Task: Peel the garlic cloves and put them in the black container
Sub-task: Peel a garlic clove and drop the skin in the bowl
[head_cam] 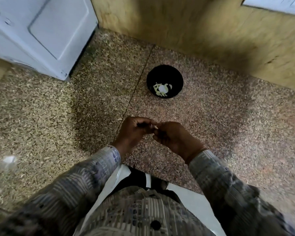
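- Both hands meet on the near side of the black container (pixel 164 69). I see the left hand (pixel 134 132) and the right hand (pixel 174 138) with curled fingers, and together their fingertips pinch one small garlic clove (pixel 155 127).
- Only a pale tip of this clove shows. How much skin is on it, and which way its long axis lies, I cannot tell.
- Seen from the container, the clove is straight toward me and well apart from it, with bare speckled floor (pixel 211 116) between.
- I judge that the drop will need a reach forward and slightly to the right. The right hand looks a little better placed for it.
- Inside the container, against its near wall, peeled cloves (pixel 162 90) lie in a small heap.
- Far to the left of the container stands a white appliance (pixel 41 31).
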Demonstrator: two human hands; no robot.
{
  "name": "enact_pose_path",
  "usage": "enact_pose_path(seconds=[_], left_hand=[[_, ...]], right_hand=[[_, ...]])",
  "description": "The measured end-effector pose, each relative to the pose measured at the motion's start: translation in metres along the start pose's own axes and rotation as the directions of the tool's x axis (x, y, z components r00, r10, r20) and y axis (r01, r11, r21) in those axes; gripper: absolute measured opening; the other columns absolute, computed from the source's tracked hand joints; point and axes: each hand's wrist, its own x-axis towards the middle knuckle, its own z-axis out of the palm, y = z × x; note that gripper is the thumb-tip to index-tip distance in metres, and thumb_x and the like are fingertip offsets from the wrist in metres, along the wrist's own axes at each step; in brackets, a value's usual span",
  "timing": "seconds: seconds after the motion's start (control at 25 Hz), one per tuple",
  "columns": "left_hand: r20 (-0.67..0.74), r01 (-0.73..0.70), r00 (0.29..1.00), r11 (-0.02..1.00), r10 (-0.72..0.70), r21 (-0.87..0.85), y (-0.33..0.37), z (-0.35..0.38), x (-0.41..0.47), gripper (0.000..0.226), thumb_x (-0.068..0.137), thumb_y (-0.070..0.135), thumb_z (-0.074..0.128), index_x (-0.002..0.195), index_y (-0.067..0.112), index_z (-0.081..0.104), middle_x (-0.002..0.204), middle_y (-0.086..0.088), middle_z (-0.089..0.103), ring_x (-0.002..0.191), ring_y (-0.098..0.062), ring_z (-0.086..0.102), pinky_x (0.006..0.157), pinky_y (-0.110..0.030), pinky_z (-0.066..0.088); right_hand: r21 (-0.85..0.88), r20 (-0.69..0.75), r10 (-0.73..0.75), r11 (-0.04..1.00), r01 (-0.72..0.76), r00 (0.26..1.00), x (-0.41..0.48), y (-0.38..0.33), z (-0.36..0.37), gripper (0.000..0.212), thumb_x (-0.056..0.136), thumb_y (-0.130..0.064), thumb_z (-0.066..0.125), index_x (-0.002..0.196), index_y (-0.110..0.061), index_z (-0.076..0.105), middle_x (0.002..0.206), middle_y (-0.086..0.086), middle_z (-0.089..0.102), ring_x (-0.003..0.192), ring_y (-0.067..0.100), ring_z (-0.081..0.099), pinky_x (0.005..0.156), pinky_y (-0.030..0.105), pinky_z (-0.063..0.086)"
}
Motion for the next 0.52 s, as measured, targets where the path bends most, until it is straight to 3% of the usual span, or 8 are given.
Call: enact_pose_path(seconds=[0.12, 0.2, 0.24, 0.36, 0.44, 0.52], left_hand=[[-0.007, 0.279, 0.957, 0.927, -0.290, -0.251, -0.016, 0.000, 0.018, 0.013, 0.086, -0.002, 0.075, 0.091, 0.009, 0.079, 0.092, -0.013, 0.079, 0.088, -0.027, 0.076, 0.075, -0.032, 0.062], [-0.044, 0.373, 0.914, 0.877, -0.404, -0.304, -0.027, 0.000, 0.028, 0.010, 0.086, -0.001, 0.076, 0.088, 0.008, 0.079, 0.089, -0.016, 0.078, 0.086, -0.032, 0.075, 0.072, -0.033, 0.063], [-0.056, 0.399, 0.900, 0.868, -0.432, -0.296, -0.031, -0.001, 0.031, 0.009, 0.086, -0.001, 0.075, 0.089, 0.007, 0.078, 0.090, -0.018, 0.077, 0.085, -0.033, 0.075, 0.069, -0.032, 0.062], [-0.059, 0.445, 0.877, 0.854, -0.476, -0.270, -0.037, -0.001, 0.039, 0.008, 0.091, -0.002, 0.071, 0.094, 0.004, 0.075, 0.094, -0.021, 0.076, 0.078, -0.028, 0.074, 0.063, -0.027, 0.059], [-0.054, 0.459, 0.870, 0.846, -0.489, -0.272, -0.037, -0.002, 0.042, 0.007, 0.092, -0.002, 0.070, 0.094, 0.003, 0.074, 0.090, -0.020, 0.075, 0.072, -0.024, 0.074, 0.061, -0.026, 0.059], [-0.045, 0.469, 0.866, 0.839, -0.498, -0.276, -0.037, -0.003, 0.044, 0.006, 0.093, -0.001, 0.070, 0.092, 0.003, 0.073, 0.083, -0.017, 0.075, 0.068, -0.022, 0.073, 0.058, -0.026, 0.059]], right_hand=[[-0.093, -0.094, -0.128, 0.988, 0.119, 0.987, 0.020, 0.011, -0.001, 0.021, 0.098, 0.006, 0.054, 0.084, -0.005, 0.064, 0.078, 0.015, 0.065, 0.066, 0.021, 0.064, 0.059, 0.034, 0.061], [-0.362, -0.178, -0.269, 0.913, 0.191, 0.947, 0.033, 0.015, -0.005, 0.020, 0.091, -0.001, 0.065, 0.074, -0.011, 0.070, 0.076, 0.015, 0.072, 0.071, 0.029, 0.070, 0.072, 0.048, 0.064], [-0.540, -0.179, -0.349, 0.816, 0.205, 0.920, 0.038, 0.014, -0.007, 0.015, 0.087, -0.006, 0.069, 0.075, -0.015, 0.074, 0.077, 0.012, 0.075, 0.075, 0.030, 0.073, 0.077, 0.051, 0.063], [-0.846, -0.034, -0.449, 0.488, 0.213, 0.893, 0.049, 0.011, -0.010, 0.008, 0.090, -0.015, 0.073, 0.094, -0.017, 0.081, 0.093, 0.007, 0.078, 0.090, 0.026, 0.073, 0.084, 0.041, 0.059], [-0.888, -0.051, -0.489, 0.421, 0.185, 0.871, 0.050, 0.007, -0.011, 0.009, 0.091, -0.022, 0.074, 0.097, -0.024, 0.081, 0.095, -0.001, 0.078, 0.088, 0.018, 0.071, 0.077, 0.028, 0.054], [-0.882, -0.102, -0.571, 0.430, 0.191, 0.814, 0.049, 0.009, -0.012, 0.006, 0.088, -0.030, 0.077, 0.091, -0.030, 0.082, 0.087, -0.011, 0.075, 0.079, 0.006, 0.067, 0.066, 0.018, 0.046]])
